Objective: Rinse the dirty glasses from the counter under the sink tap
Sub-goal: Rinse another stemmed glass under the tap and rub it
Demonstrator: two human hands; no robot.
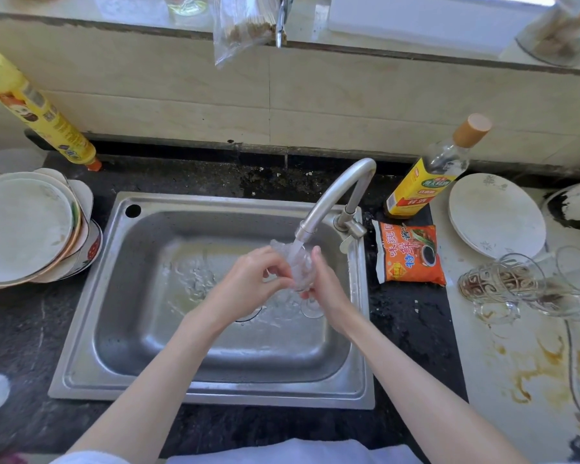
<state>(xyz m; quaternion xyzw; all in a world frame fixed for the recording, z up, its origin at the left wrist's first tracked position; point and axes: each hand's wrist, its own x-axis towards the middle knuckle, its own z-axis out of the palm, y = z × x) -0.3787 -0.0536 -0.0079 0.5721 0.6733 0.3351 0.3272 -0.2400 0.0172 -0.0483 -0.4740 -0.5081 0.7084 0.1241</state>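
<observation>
A clear stemmed glass [300, 269] is held under the running tap [335, 192] over the steel sink [215, 383]. Water streams from the spout into the glass. My left hand [252, 279] grips the glass bowl from the left with curled fingers. My right hand [325, 283] holds it from the right, thumb up along its side. The foot of the glass [312, 309] shows below my hands. Several dirty glasses [503, 279] with brown residue lie on the white counter at the right.
Stacked plates [27, 229] stand left of the sink. A yellow bottle [37, 112] leans on the wall. An oil bottle [429, 175], an orange sachet [411, 252] and a white plate [496, 216] lie right of the tap. Brown stains [533, 373] mark the right counter.
</observation>
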